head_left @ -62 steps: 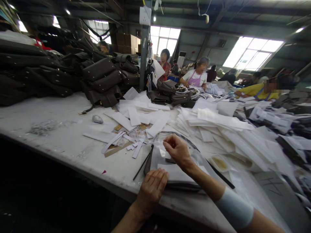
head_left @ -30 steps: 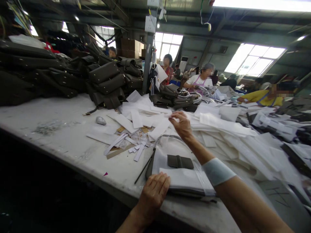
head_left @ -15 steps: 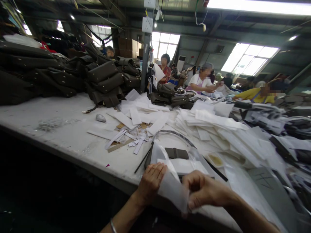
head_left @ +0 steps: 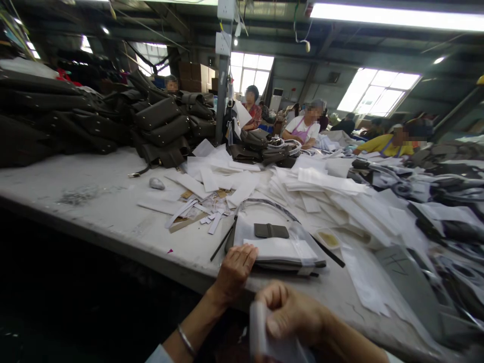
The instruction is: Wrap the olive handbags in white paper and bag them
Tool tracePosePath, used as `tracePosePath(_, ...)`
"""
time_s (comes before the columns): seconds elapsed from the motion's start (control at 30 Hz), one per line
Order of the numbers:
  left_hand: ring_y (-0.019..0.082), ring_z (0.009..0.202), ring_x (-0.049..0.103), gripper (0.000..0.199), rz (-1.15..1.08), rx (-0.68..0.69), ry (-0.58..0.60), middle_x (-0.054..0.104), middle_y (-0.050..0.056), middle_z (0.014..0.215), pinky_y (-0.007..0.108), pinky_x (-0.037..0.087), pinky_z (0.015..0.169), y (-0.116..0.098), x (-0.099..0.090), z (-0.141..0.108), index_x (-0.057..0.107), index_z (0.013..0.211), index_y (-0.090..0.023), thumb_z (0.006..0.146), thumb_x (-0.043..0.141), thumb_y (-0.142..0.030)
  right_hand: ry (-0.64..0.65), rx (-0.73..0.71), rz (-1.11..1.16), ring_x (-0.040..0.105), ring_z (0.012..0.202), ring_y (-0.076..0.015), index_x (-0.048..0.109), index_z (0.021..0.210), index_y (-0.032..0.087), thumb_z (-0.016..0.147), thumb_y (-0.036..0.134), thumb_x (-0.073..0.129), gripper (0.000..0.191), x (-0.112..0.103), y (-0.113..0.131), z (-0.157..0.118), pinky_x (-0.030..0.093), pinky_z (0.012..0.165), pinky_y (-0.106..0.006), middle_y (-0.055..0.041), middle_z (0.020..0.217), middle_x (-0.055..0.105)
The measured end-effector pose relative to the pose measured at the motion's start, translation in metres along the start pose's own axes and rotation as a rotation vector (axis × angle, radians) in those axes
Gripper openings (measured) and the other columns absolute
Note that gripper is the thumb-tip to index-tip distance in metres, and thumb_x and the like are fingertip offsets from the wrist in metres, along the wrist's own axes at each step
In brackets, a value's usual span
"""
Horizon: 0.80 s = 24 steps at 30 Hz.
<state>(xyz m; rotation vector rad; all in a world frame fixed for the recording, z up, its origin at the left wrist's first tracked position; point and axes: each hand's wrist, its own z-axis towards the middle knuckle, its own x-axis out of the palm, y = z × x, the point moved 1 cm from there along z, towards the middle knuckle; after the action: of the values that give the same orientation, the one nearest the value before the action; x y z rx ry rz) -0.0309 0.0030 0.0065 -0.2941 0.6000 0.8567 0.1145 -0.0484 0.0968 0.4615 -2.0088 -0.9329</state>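
A dark bag [head_left: 271, 231] lies near the table's front edge, partly covered with white sheets and translucent wrapping, its wrapped handle arched behind it. My left hand [head_left: 237, 264] rests on the bag's front left corner, fingers bent over the white sheet; whether they grip it is hard to make out. Below the table edge, my right hand [head_left: 289, 312] pinches a translucent sheet [head_left: 260, 330], which looks folded and slightly blurred.
Dark bags [head_left: 162, 123] are piled at the back left. White sheets [head_left: 325, 184] spread behind and right of the bag. A grey board [head_left: 408, 287] lies at the right. Paper scraps [head_left: 215, 204] lie mid-table. Several people sit beyond.
My right hand has moved left and down with the translucent sheet, away from the bag, uncovering the bag's front. My left hand has shifted only slightly. The view has shifted a little.
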Motion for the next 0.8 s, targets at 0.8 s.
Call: tracePosePath(0.8, 0.022, 0.112, 0.062, 0.048, 0.002, 0.022, -0.005, 0.068, 0.012, 0.108, 0.038, 0.051, 0.091, 0.001, -0.006, -0.001, 0.045, 0.143, -0.026, 0.098, 0.04, -0.012, -1.083, -0.666, -0.306, 0.063, 0.072, -0.0205, 0.066, 0.092, 0.017, 0.066, 0.057, 0.064, 0.048, -0.171, 0.114, 0.149, 0.051, 0.069, -0.033, -0.0041, 0.077, 0.069)
